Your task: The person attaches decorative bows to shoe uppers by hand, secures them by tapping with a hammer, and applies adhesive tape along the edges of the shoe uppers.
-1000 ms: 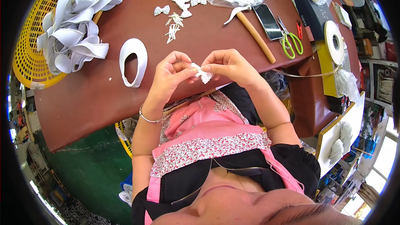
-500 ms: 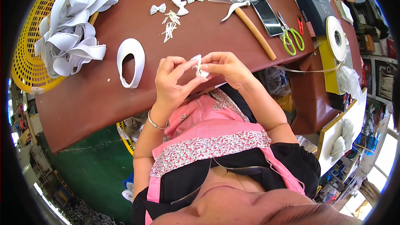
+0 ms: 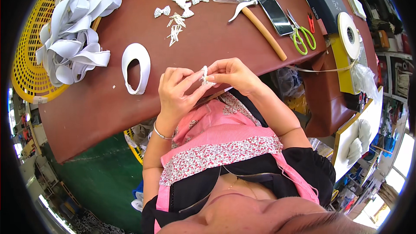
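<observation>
Right hand (image 3: 232, 74): thumb and forefinger pressed together on a small white bow (image 3: 204, 76), pinching it from its right side. The other fingers curl loosely behind.

Left hand (image 3: 175, 91): fingertips (image 3: 190, 76) drawn in toward the same bow, thumb and forefinger closing on its left and lower edge. Whether they grip it firmly or only touch it cannot be told; the piece is too small.

The bow sits between the two sets of fingertips, held up in the air just above the near edge of the table (image 3: 86, 104), over the pink apron (image 3: 225, 125). Its long axis stands roughly upright, top end poking above the fingers. Both hands are equally close; the right seems to carry the hold, the left works on it.

Outward on the table: a white oval loop (image 3: 136, 67) lies flat, near the left hand but apart from it. Farther off, a scatter of finished bows (image 3: 184, 0) and small pale pieces (image 3: 175, 28). To the right, a hammer (image 3: 260, 26), a phone (image 3: 277, 15) and green-handled scissors (image 3: 301, 34). At far left, a yellow basket (image 3: 26, 78) heaped with white strips (image 3: 71, 39). At far right, a roll of tape (image 3: 349, 28).
</observation>
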The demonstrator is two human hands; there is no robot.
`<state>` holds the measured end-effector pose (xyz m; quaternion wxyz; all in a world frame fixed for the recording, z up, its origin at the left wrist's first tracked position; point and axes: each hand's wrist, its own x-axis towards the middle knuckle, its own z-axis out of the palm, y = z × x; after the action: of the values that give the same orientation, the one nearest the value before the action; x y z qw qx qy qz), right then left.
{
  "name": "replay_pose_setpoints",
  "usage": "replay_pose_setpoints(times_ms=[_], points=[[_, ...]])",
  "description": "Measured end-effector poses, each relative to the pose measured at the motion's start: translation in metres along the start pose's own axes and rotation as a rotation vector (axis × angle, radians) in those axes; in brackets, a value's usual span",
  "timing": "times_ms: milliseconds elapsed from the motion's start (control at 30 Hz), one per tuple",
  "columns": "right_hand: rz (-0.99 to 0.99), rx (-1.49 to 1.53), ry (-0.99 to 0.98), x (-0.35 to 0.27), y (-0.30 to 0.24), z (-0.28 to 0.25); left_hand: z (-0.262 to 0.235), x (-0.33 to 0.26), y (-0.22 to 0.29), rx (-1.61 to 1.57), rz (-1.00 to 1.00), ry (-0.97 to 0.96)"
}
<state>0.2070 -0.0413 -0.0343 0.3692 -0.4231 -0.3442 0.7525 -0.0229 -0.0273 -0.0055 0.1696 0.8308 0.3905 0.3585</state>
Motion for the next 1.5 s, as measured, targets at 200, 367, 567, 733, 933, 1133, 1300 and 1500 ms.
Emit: replay_pose_setpoints(times_ms=[200,367,567,733,933,1133,1300,1500], points=[[0.011,-0.038,-0.005,0.0,0.004,-0.001,-0.002,0.0,0.001,0.063,0.036,-0.083],[0.053,-0.009,0.013,-0.001,0.005,0.0,-0.002,-0.001,0.0,0.055,0.031,-0.12],[0.046,-0.041,0.025,-0.002,0.006,0.001,0.002,-0.006,-0.001,-0.028,0.009,-0.067],[0.046,-0.081,0.036,-0.002,0.005,0.002,0.009,-0.011,-0.006,-0.153,-0.084,-0.034],[0.008,-0.075,0.031,-0.003,0.007,0.004,0.011,-0.012,-0.005,-0.184,-0.154,-0.069],[0.033,-0.088,0.03,-0.001,0.007,0.005,0.01,-0.014,-0.007,-0.205,-0.152,-0.061],[-0.013,-0.058,0.021,-0.001,0.009,0.008,0.011,-0.017,-0.007,-0.243,-0.177,-0.043],[0.014,-0.125,0.018,-0.002,0.007,0.008,0.014,-0.023,-0.008,-0.304,-0.198,-0.028]])
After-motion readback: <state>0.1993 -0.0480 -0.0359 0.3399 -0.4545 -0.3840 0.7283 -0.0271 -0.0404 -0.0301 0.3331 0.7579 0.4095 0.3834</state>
